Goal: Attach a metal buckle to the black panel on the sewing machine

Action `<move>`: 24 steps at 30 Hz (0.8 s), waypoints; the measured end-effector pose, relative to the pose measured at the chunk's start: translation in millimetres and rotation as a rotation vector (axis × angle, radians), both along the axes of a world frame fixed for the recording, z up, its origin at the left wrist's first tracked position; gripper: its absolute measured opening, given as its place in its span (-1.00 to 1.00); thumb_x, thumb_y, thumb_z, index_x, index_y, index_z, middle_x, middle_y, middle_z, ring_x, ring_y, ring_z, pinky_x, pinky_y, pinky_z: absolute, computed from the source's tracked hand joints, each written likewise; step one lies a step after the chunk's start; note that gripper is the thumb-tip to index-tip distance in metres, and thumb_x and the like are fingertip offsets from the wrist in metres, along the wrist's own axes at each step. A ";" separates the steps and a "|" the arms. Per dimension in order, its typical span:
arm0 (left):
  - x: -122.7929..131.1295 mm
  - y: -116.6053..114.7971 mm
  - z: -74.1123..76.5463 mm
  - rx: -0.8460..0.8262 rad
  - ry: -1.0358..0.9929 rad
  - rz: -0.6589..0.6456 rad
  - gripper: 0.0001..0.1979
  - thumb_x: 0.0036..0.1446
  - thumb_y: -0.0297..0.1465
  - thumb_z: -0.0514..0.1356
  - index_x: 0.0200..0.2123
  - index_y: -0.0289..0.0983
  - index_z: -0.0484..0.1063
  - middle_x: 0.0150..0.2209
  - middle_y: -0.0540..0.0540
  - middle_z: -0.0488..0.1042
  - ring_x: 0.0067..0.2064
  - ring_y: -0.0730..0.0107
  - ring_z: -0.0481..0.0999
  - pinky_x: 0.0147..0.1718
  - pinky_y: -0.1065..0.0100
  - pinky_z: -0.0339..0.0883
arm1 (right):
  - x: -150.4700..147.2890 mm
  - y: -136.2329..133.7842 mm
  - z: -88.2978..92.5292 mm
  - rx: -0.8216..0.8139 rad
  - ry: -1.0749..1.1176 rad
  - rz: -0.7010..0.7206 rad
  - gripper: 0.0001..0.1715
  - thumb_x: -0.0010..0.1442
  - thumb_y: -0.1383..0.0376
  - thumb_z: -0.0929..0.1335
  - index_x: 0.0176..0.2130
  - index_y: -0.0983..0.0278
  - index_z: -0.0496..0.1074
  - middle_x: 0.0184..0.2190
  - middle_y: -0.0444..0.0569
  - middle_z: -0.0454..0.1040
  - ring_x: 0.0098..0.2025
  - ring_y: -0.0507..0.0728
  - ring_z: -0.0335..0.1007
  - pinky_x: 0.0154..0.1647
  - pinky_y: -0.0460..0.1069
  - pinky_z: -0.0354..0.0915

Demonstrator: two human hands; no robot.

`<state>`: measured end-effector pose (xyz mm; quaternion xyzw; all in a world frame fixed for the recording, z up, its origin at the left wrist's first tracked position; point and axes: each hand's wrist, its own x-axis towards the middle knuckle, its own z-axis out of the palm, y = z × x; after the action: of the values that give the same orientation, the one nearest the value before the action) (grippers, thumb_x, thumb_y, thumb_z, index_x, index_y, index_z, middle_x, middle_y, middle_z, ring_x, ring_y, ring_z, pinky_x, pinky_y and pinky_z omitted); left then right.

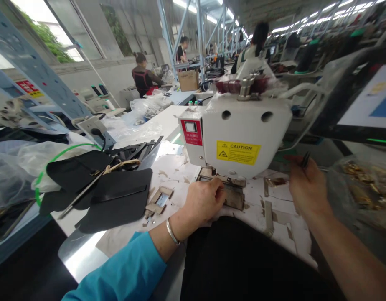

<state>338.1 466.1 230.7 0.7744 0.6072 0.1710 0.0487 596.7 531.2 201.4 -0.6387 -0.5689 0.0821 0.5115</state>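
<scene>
My left hand (204, 200) is closed, thumb and fingers pressed together at the metal clamp plate (235, 200) under the white sewing machine head (246, 129). Whatever it pinches is hidden behind the fingers. Off to the right, my right hand (307, 188) is raised beside the machine, its fingers around a small black pointed tool (306, 159), blurred, perhaps tweezers. A large black piece (243, 259) lies in front of the clamp, close under my left wrist. Black flat panels (118, 200) are piled to the left.
A small frame of board strips (160, 200) and loose strips (268, 217) lie on the work surface. A bag of gold-coloured metal parts (365, 184) is at far right, below a screen (362, 100). Plastic bags (149, 104) and other people (144, 77) are farther back.
</scene>
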 end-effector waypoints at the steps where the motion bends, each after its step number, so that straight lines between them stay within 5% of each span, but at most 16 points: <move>1: -1.0 -0.7 0.9 0.002 0.001 -0.005 -0.76 0.14 -0.40 0.08 -0.24 -0.21 0.54 -0.37 -0.09 0.63 -0.34 0.23 0.62 -0.36 0.34 0.37 | -0.9 -6.4 5.8 0.016 -0.021 0.013 -0.67 0.25 0.25 0.17 -0.12 0.31 0.41 -0.19 0.20 0.52 -0.13 0.28 0.44 -0.08 0.19 0.31; 6: -6.1 -0.7 2.4 0.023 0.019 0.000 -0.74 0.16 -0.39 0.04 -0.25 -0.21 0.55 -0.40 -0.08 0.62 -0.35 0.16 0.63 -0.38 0.30 0.35 | 10.9 -49.9 21.8 0.092 -0.216 0.115 -0.73 0.32 0.24 0.14 -0.15 0.20 0.37 -0.16 0.05 0.56 -0.16 0.21 0.51 -0.11 0.12 0.41; 12: -3.1 -2.2 6.8 -0.013 0.028 -0.019 -0.70 0.18 -0.36 0.01 -0.22 -0.20 0.55 -0.37 -0.07 0.63 -0.31 0.11 0.64 -0.35 0.27 0.35 | 62.8 -85.6 36.9 0.190 -0.357 -0.083 -0.71 0.34 0.31 0.14 -0.02 0.24 0.32 0.29 0.13 0.21 0.24 0.26 0.24 0.17 0.21 0.27; 16: -2.4 -6.2 8.7 -0.012 0.031 -0.013 -0.69 0.19 -0.35 0.00 -0.20 -0.19 0.55 -0.39 -0.06 0.63 -0.32 0.11 0.64 -0.35 0.27 0.34 | 89.7 -82.8 61.2 0.108 -0.513 -0.327 -0.68 0.32 0.32 0.17 0.01 0.24 0.36 0.37 0.07 0.07 0.18 0.31 0.32 0.00 0.16 0.39; 21: -8.8 -13.1 9.8 0.004 0.016 0.009 -0.70 0.17 -0.37 0.02 -0.22 -0.21 0.55 -0.43 -0.09 0.62 -0.35 0.12 0.64 -0.37 0.28 0.34 | 97.8 -76.3 89.0 -0.142 -0.749 -0.412 -0.64 0.32 0.30 0.15 0.01 0.28 0.40 0.39 0.04 0.00 -0.05 0.34 0.49 -0.39 0.17 0.45; 24: -13.7 -22.4 11.1 0.019 -0.006 -0.002 -0.73 0.16 -0.40 0.04 -0.23 -0.22 0.55 -0.43 -0.09 0.61 -0.35 0.17 0.63 -0.36 0.32 0.35 | 102.0 -78.8 96.4 -0.205 -0.791 -0.421 -0.57 0.33 0.24 0.15 0.08 0.30 0.37 0.39 0.08 -0.02 0.00 0.41 0.46 -0.28 0.26 0.46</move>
<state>324.4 443.7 241.7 0.7748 0.6047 0.1791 0.0432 698.7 452.4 297.8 -0.7700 -0.5670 -0.2180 0.1950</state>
